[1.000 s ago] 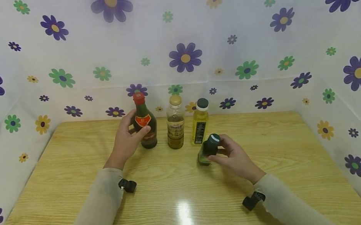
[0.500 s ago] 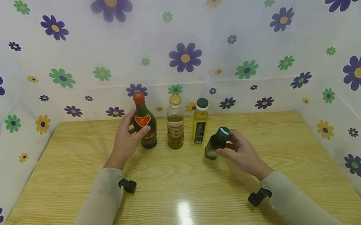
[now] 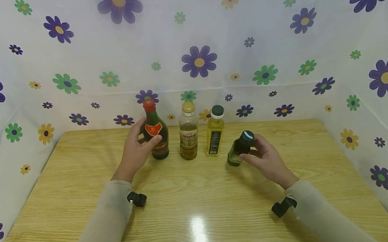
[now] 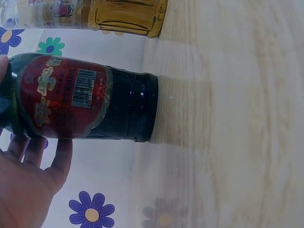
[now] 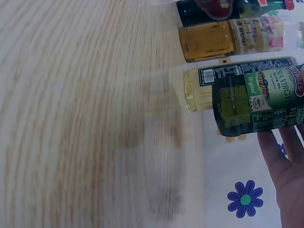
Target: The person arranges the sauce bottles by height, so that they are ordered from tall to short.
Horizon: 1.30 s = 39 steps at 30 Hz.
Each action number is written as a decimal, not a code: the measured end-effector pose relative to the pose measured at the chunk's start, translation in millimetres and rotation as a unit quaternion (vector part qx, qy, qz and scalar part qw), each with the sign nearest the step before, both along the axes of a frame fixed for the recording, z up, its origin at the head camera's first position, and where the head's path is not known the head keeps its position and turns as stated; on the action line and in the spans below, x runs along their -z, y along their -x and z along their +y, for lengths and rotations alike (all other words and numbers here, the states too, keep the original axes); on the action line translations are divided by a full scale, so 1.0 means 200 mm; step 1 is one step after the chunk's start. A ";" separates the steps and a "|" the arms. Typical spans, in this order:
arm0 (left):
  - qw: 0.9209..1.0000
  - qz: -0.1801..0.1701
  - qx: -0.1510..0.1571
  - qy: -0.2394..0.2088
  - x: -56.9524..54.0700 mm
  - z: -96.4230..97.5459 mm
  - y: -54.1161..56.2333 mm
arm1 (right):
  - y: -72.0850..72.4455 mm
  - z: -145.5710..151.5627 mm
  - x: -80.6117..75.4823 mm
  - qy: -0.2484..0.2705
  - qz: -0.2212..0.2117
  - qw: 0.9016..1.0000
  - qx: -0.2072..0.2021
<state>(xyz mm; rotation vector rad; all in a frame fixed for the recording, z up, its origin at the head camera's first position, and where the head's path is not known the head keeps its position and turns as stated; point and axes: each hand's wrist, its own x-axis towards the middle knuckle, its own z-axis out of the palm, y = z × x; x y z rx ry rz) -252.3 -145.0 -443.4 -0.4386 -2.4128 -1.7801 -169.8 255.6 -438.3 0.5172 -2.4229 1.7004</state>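
Observation:
My left hand [image 3: 136, 149] grips a dark green bottle [image 3: 160, 146] with a red cap, which stands upright on the table. Its red label with a barcode [image 4: 83, 88] faces the left wrist camera. The right hand [image 3: 268, 160] holds a green olive oil bottle [image 3: 237, 150] with a dark cap, tilted and off the table; its green label [image 5: 273, 95] shows in the right wrist view. Between the hands stand a clear bottle of brown liquid [image 3: 188, 140] with a yellow cap and a bottle of yellow oil [image 3: 215, 135] with a dark green cap.
The bottles stand toward the back of a light wooden table [image 3: 172, 224]. A white cloth with printed flowers [image 3: 151, 39] rises behind the table and along both sides. A black wrist camera [image 3: 137, 199] is strapped to the left sleeve, another camera [image 3: 284, 206] to the right.
The right hand has carried the olive oil bottle to the right and a little back, away from the front of the yellow oil bottle. The left hand and its bottle have stayed put.

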 end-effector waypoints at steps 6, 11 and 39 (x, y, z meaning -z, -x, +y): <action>1.000 -0.002 0.000 -0.006 0.01 0.00 0.01 | 0.02 0.04 0.01 -0.003 -0.006 1.000 0.007; 1.000 -0.008 -0.003 -0.003 0.02 0.00 0.01 | 0.05 0.06 0.01 -0.004 -0.012 1.000 0.019; 1.000 -0.019 -0.001 0.001 -0.05 0.02 -0.04 | 0.20 0.09 0.07 -0.021 -0.058 0.997 0.035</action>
